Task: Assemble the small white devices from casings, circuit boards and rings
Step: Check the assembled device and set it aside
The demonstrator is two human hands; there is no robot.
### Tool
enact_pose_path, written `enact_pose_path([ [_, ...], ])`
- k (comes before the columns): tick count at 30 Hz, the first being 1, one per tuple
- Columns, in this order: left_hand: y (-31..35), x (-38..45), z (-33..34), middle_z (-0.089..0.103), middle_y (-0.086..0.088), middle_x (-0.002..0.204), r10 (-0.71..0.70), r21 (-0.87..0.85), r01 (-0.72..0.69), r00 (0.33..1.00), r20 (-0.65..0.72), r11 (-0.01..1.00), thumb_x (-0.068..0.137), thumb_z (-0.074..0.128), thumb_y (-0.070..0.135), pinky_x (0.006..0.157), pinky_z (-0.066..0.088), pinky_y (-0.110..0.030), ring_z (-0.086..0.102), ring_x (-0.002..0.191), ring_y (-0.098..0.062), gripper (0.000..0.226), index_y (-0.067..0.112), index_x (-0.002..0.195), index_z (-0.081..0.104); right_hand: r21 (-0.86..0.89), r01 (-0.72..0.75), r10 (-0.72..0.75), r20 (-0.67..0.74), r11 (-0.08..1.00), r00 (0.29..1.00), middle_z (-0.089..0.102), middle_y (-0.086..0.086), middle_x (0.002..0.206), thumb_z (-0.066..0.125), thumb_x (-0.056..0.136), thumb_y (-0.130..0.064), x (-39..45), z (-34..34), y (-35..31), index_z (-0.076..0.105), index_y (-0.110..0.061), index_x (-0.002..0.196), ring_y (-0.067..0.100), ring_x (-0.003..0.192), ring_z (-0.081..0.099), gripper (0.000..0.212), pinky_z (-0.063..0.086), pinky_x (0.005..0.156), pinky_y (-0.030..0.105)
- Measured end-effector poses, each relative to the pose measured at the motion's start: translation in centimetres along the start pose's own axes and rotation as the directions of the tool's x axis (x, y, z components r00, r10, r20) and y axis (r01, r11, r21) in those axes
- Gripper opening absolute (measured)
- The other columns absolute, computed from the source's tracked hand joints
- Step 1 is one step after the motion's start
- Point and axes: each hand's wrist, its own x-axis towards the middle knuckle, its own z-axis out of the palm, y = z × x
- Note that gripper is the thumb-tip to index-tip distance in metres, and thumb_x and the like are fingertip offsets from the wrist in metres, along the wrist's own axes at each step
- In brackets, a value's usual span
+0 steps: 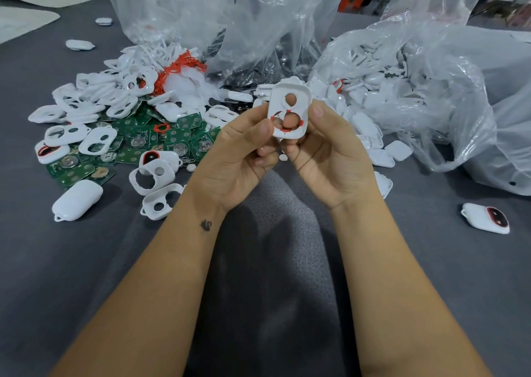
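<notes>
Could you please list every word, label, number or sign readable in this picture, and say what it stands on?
No readable text appears anywhere.
Green circuit boards: any printing is too small to read.
Small dark mark on the left wrist: a figure, not lettering.
White plastic casing with a red ring, held by the left hand and right hand: no lettering.
Clear plastic bags: no print visible.

Bag contents blurred (edge-cropped)

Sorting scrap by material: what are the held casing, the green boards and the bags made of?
Casing: apparently moulded plastic, glossy white, thin rimmed edges. Boards: likely fibreglass circuit board, green, with metal round cell holders. Bags: thin clear plastic film, crinkled and shiny.
</notes>
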Motion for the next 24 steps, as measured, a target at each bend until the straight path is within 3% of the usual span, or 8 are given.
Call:
enact_pose_path([
  [3,0.04,-0.05,0.09,0.061,-0.001,0.085,0.001,-0.018,-0.001,0.999,0.035,1.000,0.062,0.089,0.037,0.050,0.033,-0.012,0.034,0.065,-0.008,0.056,0.012,0.108,0.069,0.020,0.003,-0.004,0.027,1.000,1.000,0.067,0.013,0.084,0.085,0.064,-0.031,0.06,-0.03,-0.03,0.067,-0.006,0.105,0.031,0.077,0.050,0.052,0.048,0.070,0.043],
  [8,0.04,-0.13,0.21,0.061,0.000,0.085,0.004,-0.031,-0.002,0.998,0.055,1.000,0.060,0.091,0.035,0.051,0.033,-0.012,0.033,0.066,-0.011,0.052,0.015,0.103,0.072,0.072,0.017,-0.022,0.069,0.997,0.997,0.071,0.008,0.081,0.081,0.069,-0.028,-0.13,0.05,-0.09,0.071,-0.010,0.097,0.023,0.071,0.064,0.035,0.057,0.064,0.034],
  [18,0.09,-0.11,0.13,0.063,0.001,0.088,-0.001,-0.008,0.002,0.998,0.069,1.000,0.062,0.089,0.037,0.051,0.031,-0.012,0.029,0.068,-0.014,0.042,0.018,0.095,0.073,0.038,0.004,-0.006,0.037,0.999,0.999,0.070,0.004,0.079,0.079,0.067,-0.029,-0.20,0.04,-0.12,0.066,-0.012,0.095,0.022,0.073,0.058,0.036,0.045,0.069,0.037],
  [24,0.05,-0.09,0.01,0.063,-0.001,0.088,-0.001,-0.030,0.003,0.998,0.063,1.000,0.061,0.089,0.035,0.051,0.031,-0.013,0.032,0.065,-0.012,0.049,0.013,0.099,0.069,0.057,0.012,-0.014,0.045,0.998,0.999,0.070,0.004,0.076,0.077,0.069,-0.027,-0.33,0.23,-0.23,0.063,-0.010,0.096,0.019,0.068,0.062,0.035,0.054,0.063,0.029],
])
